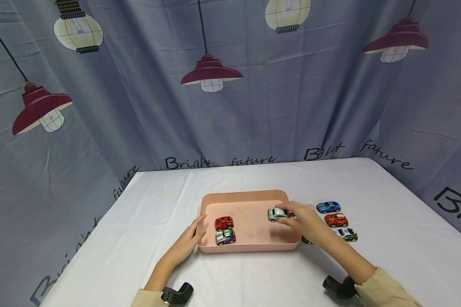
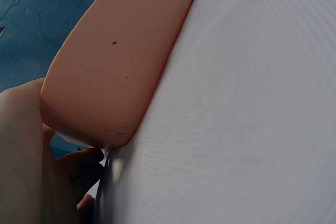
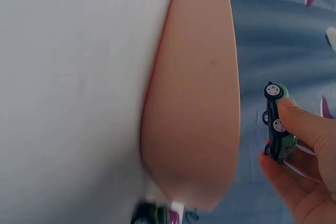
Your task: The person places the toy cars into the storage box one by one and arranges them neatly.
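Observation:
A pale green toy car (image 1: pixel 278 214) hangs above the right part of a shallow pink tray (image 1: pixel 246 247). My right hand (image 1: pixel 302 219) pinches it between thumb and fingers; its wheels face the camera in the right wrist view, where the toy car (image 3: pixel 277 124) is tilted on its side. My left hand (image 1: pixel 186 241) holds the tray's left rim, with thumb over the edge and fingers along the outer wall (image 2: pixel 113 72). A red toy car with black spots (image 1: pixel 224 222) and a white, green and blue toy car (image 1: pixel 225 237) stand inside the tray's left part.
Right of the tray are a blue toy car (image 1: pixel 328 207), a red toy car (image 1: pixel 336 220) and a white and green one (image 1: pixel 346 234). Other cars lie partly hidden under the right hand. A white cloth (image 1: pixel 261 277) covers the table; a printed curtain (image 1: pixel 253 119) hangs behind.

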A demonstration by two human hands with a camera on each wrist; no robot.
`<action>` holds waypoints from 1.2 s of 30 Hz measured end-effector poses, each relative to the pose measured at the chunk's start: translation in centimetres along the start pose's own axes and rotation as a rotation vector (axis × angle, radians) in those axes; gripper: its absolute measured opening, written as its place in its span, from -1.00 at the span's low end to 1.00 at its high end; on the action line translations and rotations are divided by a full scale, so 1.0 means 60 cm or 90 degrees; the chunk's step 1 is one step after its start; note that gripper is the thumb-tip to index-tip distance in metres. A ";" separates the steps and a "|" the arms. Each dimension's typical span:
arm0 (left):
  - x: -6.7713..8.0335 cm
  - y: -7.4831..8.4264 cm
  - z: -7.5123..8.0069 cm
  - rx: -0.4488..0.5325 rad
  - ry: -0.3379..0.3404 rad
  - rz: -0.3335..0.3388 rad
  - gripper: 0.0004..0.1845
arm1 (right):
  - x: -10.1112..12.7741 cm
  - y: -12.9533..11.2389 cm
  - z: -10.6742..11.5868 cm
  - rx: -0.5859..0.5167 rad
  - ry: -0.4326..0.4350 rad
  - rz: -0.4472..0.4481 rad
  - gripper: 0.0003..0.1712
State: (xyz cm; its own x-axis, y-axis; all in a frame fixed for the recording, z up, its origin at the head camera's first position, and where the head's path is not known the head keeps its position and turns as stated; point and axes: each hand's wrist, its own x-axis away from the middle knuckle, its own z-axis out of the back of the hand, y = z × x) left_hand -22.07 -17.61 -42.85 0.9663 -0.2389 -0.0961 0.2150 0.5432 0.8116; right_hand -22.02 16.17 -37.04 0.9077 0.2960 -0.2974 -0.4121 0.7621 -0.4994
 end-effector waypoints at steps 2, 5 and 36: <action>0.007 0.017 0.004 0.002 -0.005 0.004 -0.49 | -0.004 -0.009 -0.008 -0.003 -0.003 0.008 -0.53; 0.015 0.037 0.010 0.001 -0.016 0.010 -0.49 | -0.009 -0.021 -0.021 -0.004 -0.003 0.037 -0.54; -0.010 -0.025 0.001 -0.003 -0.007 0.000 -0.49 | -0.128 -0.120 -0.144 -0.085 -0.039 0.023 -0.64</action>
State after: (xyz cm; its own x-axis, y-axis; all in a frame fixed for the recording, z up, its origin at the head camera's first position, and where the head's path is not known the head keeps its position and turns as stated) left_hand -22.99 -18.29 -43.97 0.9645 -0.2484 -0.0900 0.2162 0.5464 0.8092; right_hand -26.72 3.46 -38.18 0.8937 0.3594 -0.2684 -0.4473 0.6680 -0.5948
